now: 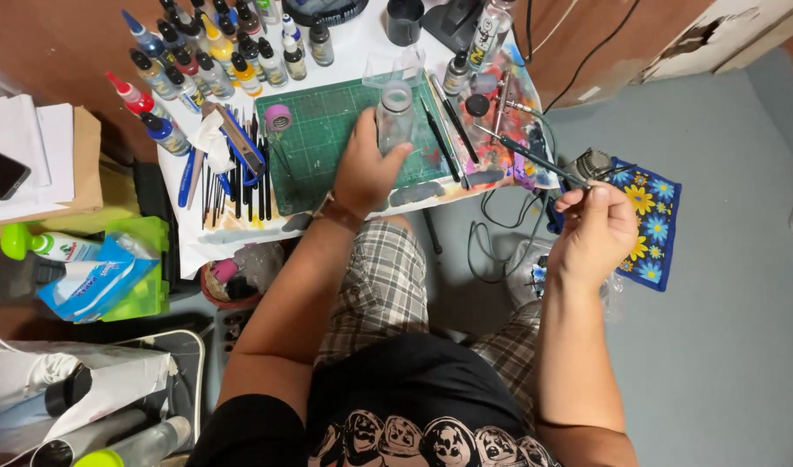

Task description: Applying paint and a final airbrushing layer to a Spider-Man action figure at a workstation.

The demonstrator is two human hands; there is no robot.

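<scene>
Dropper bottles point(197, 60) with coloured caps stand at the tabletop's far left corner; their labels are too small to make out. On the green cutting mat point(318, 143), the left hand point(366, 169) is closed around a clear bottle point(394, 117); contents indiscernible. Past the tabletop's right edge, the right hand point(595, 229) pinches an airbrush point(535, 160), partly hiding it.

Blue wipes pack point(93, 281) left; dark phone screen point(0, 171).

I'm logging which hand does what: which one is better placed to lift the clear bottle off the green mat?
The left hand: it already grips the clear bottle on the green mat. The right hand is off to the side, holding a thin tool.
</scene>
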